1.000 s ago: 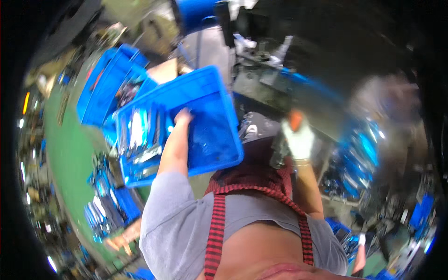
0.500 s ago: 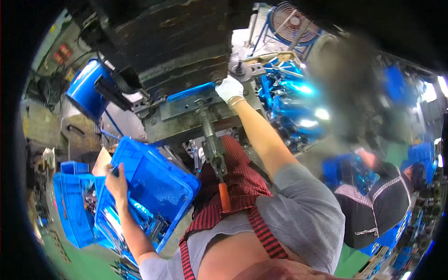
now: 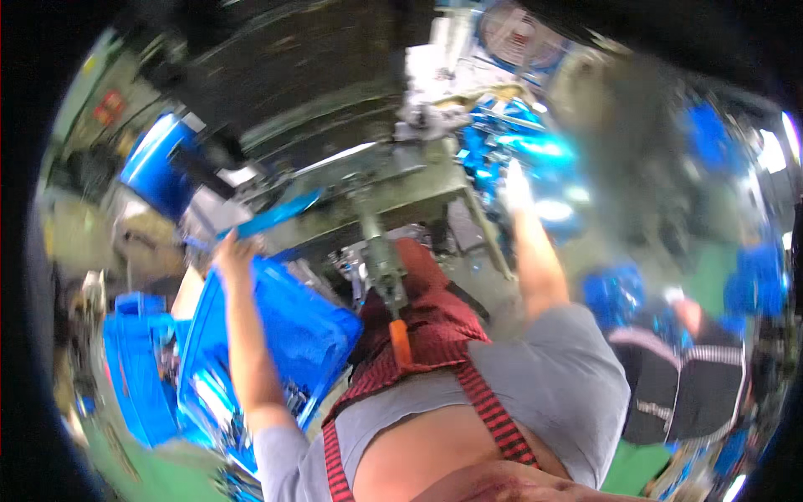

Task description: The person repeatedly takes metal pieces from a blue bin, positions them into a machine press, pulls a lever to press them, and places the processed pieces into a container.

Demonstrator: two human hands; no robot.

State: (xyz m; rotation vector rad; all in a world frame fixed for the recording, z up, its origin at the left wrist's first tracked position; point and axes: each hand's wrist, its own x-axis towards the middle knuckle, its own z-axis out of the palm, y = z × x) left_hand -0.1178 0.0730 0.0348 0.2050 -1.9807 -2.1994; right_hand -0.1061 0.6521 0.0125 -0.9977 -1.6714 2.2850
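Observation:
My bare left hand (image 3: 235,251) is closed on the left end of a long, flat blue strip (image 3: 280,215), above the far edge of a blue crate (image 3: 330,322). The strip slants up to the right, over the front of a dark machine's metal bed (image 3: 401,201). Out to the right, my white-gloved right hand (image 3: 517,188) is over a heap of shiny blue parts (image 3: 493,151). Motion smears its fingers, so whether it grips a part cannot be seen. More shiny blue pieces (image 3: 213,393) lie in the near part of the crate.
An orange-handled lever (image 3: 400,343) projects from the machine toward me. The machine's dark body (image 3: 309,75) stands ahead. A second blue crate (image 3: 134,376) is at the left, a blue drum (image 3: 159,163) beyond it. A fan (image 3: 519,38) stands far right; another person (image 3: 686,376) works at the right.
My left hand has risen from beside the crate and taken hold of the strip, which has shifted left off the machine bed. My right hand has left the strip's right end for the heap.

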